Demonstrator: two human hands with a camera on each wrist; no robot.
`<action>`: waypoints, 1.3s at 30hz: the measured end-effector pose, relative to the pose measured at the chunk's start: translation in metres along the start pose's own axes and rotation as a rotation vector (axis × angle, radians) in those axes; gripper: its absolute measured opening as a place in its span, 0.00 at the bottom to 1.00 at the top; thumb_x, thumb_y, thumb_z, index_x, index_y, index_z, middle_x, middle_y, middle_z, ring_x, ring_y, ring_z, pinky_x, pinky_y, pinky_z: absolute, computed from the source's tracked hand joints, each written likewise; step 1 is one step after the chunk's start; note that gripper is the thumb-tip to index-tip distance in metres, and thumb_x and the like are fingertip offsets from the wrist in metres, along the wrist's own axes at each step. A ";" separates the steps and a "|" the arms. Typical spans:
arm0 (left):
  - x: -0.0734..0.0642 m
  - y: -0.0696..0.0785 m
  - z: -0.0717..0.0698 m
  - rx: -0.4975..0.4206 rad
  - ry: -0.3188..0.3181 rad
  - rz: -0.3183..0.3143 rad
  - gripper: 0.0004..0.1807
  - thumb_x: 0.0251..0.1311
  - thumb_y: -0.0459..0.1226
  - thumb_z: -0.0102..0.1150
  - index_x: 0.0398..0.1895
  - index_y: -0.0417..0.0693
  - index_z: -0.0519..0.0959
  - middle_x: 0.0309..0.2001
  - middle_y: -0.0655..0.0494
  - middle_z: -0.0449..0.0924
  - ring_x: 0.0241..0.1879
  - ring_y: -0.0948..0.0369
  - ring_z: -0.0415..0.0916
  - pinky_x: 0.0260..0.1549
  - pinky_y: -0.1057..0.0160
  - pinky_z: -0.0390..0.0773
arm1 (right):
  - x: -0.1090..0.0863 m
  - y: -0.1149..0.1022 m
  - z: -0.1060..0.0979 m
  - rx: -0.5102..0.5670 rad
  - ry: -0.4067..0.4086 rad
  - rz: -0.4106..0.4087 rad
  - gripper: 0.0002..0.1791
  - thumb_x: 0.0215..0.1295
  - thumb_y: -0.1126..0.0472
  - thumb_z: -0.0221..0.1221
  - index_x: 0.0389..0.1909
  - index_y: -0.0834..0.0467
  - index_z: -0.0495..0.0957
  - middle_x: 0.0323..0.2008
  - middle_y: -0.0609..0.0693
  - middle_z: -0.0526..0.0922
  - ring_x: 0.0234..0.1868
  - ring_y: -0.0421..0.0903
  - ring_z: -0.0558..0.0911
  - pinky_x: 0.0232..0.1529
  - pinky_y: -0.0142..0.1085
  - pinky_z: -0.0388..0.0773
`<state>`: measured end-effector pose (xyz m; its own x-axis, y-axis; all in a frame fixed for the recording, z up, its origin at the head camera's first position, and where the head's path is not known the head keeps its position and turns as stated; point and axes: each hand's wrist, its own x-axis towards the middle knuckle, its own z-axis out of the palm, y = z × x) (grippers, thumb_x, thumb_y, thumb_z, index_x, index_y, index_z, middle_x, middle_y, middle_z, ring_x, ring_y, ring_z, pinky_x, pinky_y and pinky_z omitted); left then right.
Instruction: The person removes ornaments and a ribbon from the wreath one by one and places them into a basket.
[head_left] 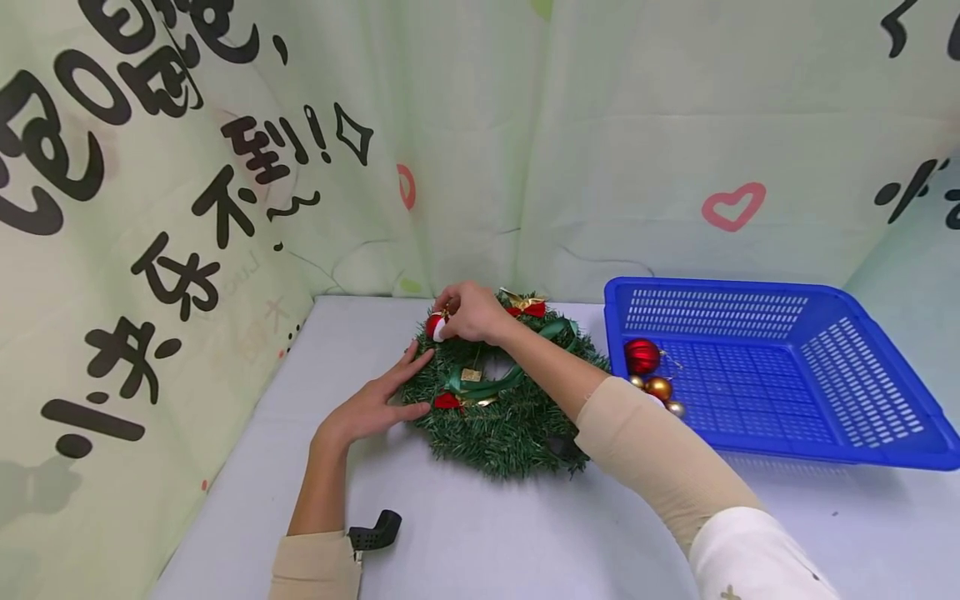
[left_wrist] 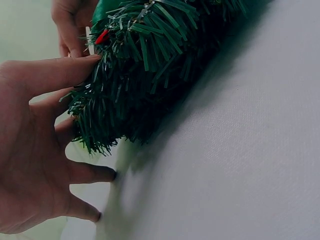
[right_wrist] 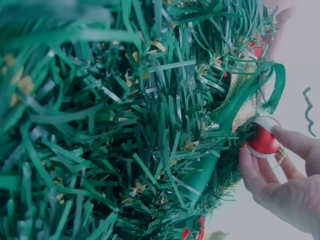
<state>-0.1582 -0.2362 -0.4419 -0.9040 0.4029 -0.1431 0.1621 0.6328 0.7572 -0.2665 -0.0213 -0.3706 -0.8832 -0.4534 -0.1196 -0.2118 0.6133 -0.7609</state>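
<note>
A green tinsel wreath lies on the table. At its far left part, my right hand pinches a red and white bauble between thumb and fingers. The right wrist view shows this bauble with its gold cap and string, held against the greenery. My left hand has its fingers spread, and some of them touch the wreath's left edge. In the left wrist view, two fingertips of the left hand reach down beside the greenery. A green ribbon and red bows are on the wreath.
To the right stands a blue plastic basket. Inside its left side are a ridged red bauble and several small gold ones. Printed curtains hang behind and left of the white table.
</note>
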 end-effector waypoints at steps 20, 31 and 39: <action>0.000 0.000 0.000 0.007 -0.012 0.000 0.46 0.71 0.55 0.62 0.85 0.73 0.48 0.86 0.66 0.31 0.84 0.44 0.41 0.74 0.28 0.52 | -0.015 0.008 -0.012 0.164 -0.016 0.007 0.20 0.60 0.69 0.73 0.53 0.57 0.84 0.57 0.59 0.82 0.50 0.55 0.84 0.50 0.47 0.85; -0.001 0.000 0.002 -0.011 -0.014 0.009 0.45 0.71 0.55 0.62 0.85 0.73 0.48 0.86 0.65 0.32 0.84 0.44 0.40 0.74 0.28 0.51 | -0.026 0.017 -0.020 0.259 -0.005 0.044 0.20 0.61 0.70 0.71 0.54 0.56 0.84 0.58 0.59 0.81 0.49 0.55 0.86 0.56 0.55 0.84; -0.001 0.001 0.001 -0.009 -0.018 0.011 0.46 0.71 0.54 0.62 0.85 0.71 0.48 0.86 0.65 0.31 0.84 0.43 0.40 0.74 0.28 0.51 | -0.036 0.022 -0.026 0.260 -0.003 0.040 0.20 0.63 0.68 0.71 0.55 0.54 0.84 0.61 0.58 0.79 0.54 0.55 0.83 0.59 0.56 0.82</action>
<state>-0.1563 -0.2350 -0.4414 -0.8949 0.4218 -0.1457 0.1689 0.6224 0.7643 -0.2501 0.0253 -0.3661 -0.8873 -0.4346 -0.1546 -0.0618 0.4441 -0.8938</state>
